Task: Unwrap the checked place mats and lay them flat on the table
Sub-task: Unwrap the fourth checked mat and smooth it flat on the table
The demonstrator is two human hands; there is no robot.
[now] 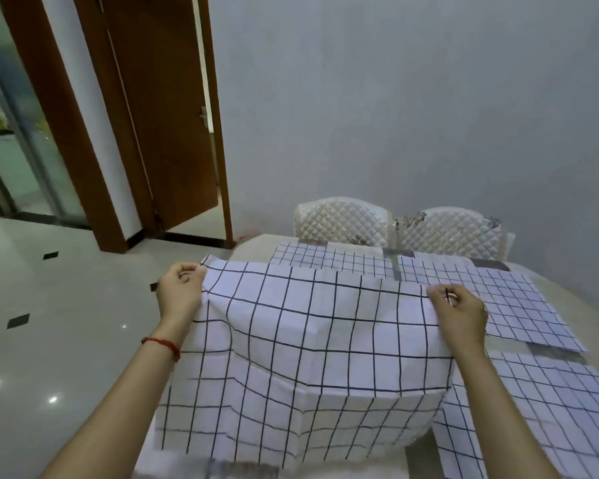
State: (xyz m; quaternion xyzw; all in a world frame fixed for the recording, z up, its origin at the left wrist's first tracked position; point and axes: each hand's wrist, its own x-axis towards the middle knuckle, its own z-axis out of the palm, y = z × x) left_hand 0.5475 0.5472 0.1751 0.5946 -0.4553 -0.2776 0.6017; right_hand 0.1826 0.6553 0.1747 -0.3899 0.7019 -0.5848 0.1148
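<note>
Both hands hold one mat [312, 344] up over the near left of the surface [256, 243]: the left hand [180, 292] pinches its far left corner and the right hand [460, 312] pinches the far right end of the same top edge. The mat's long axis runs left to right between them, and the cloth hangs down from that edge toward the person. Other mats [519, 299] already lie flat to the right and beyond, so it likely goes down on the bare near-left part.

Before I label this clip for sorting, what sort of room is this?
Most likely a home dining room: a table with checked mats laid on it, two quilted chairs against the wall, and a wooden door onto a tiled floor.
</note>
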